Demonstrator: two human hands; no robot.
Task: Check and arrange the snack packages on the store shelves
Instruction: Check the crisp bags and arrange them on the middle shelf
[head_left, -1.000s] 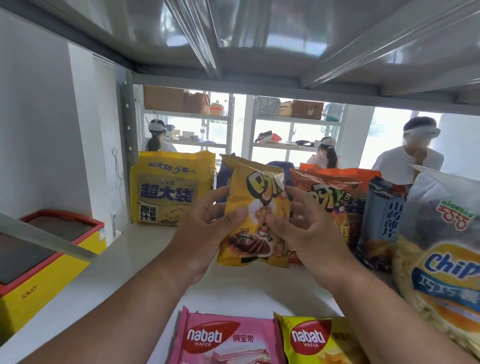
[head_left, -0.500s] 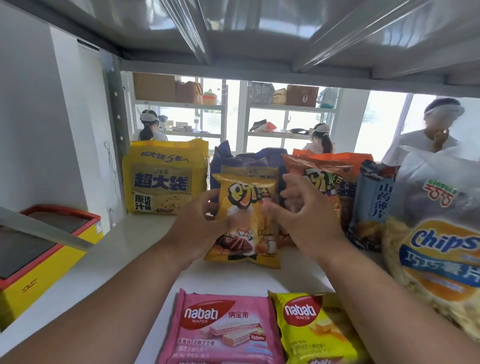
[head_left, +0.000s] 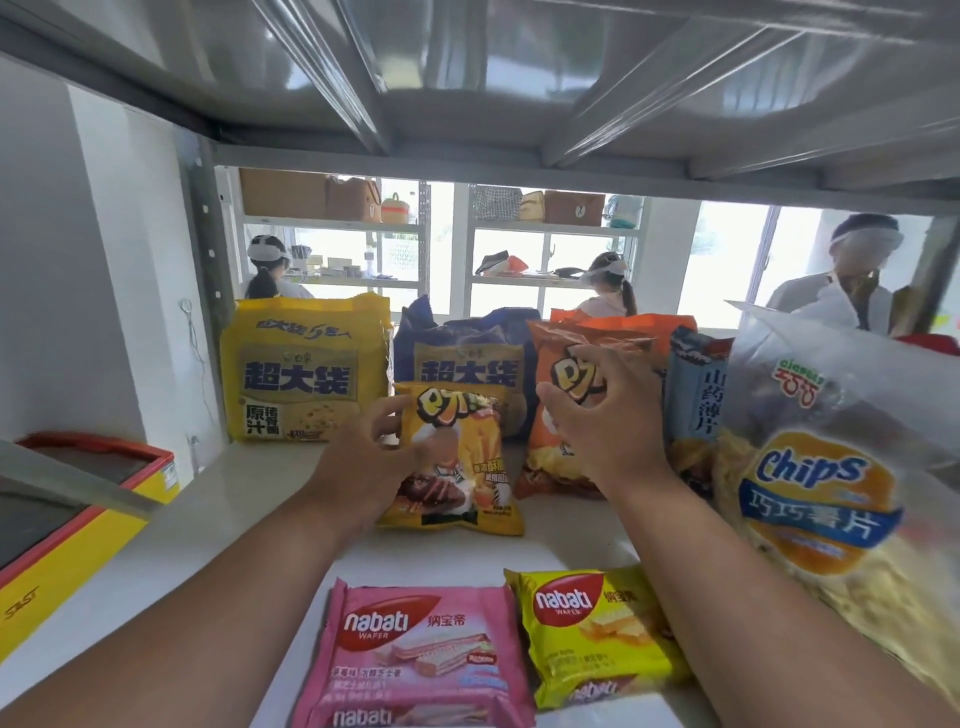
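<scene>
Left grip (head_left: 363, 457): fingers curled on left edge of yellow bag (head_left: 457, 462), pinching it.
Right grip (head_left: 597, 415): loose, spread, holding nothing; just off orange bag (head_left: 561, 395).
Yellow bag: upright on shelf (head_left: 234, 499), between both grips, in front of blue bag (head_left: 467, 353).
Handling: likely light, air-puffed, crinkly, contents fragile; best taken by side seams, gently.

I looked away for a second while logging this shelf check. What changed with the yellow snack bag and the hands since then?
The yellow bag went from held up in both hands to standing on the shelf, in front of the blue pack. The right hand let go and now hovers open by the orange bag. The left hand still touches the yellow bag's left edge. The wafer packs stayed put.
</scene>
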